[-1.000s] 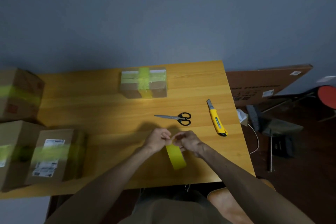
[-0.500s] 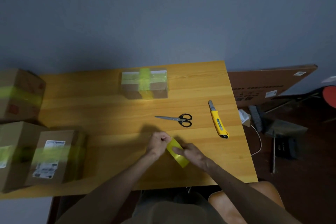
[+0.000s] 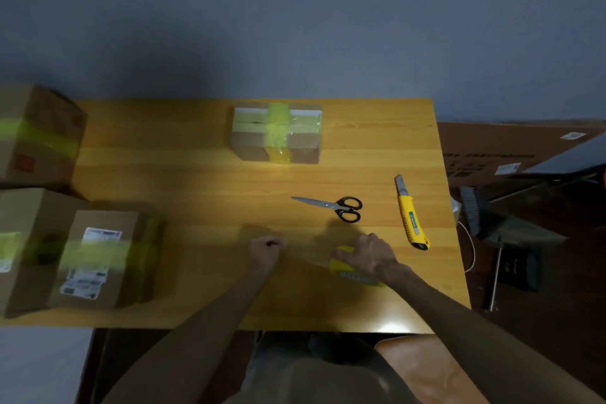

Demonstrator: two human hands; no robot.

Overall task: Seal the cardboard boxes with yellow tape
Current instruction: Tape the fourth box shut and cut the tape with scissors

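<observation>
Far left, tabletop (image 3: 183, 180) edge: three brown cardboard boxes, all blurred. Rear brown box (image 3: 36, 138) has a yellow-green tape band around it. In front of it are the edge-cut brown box (image 3: 16, 239) and, touching its right side, the white-labelled brown box (image 3: 105, 259) with a yellow tape band across the label.

Centre rear: small brown cardboard box (image 3: 277, 133), yellow tape crossed over top and down the front face. Sits well apart from both hands.

Left hand (image 3: 265, 251): on the tabletop near the front edge, fingers curled into a fist. Can't tell if they pinch anything.

Steel scissors with black handles (image 3: 331, 207): flat on the tabletop, blades closed, tips pointing left, just behind the hands.

Right hand (image 3: 370, 257): palm down over the yellow tape roll (image 3: 339, 267), fingers wrapped over it and holding it against the tabletop. Roll is mostly hidden; the yellow side and a grey ribbed edge show.

Yellow utility knife (image 3: 410, 216): flat near the right edge, blade end pointing away.

Off the right side: large flat brown carton (image 3: 492, 147), lower than the tabletop.
</observation>
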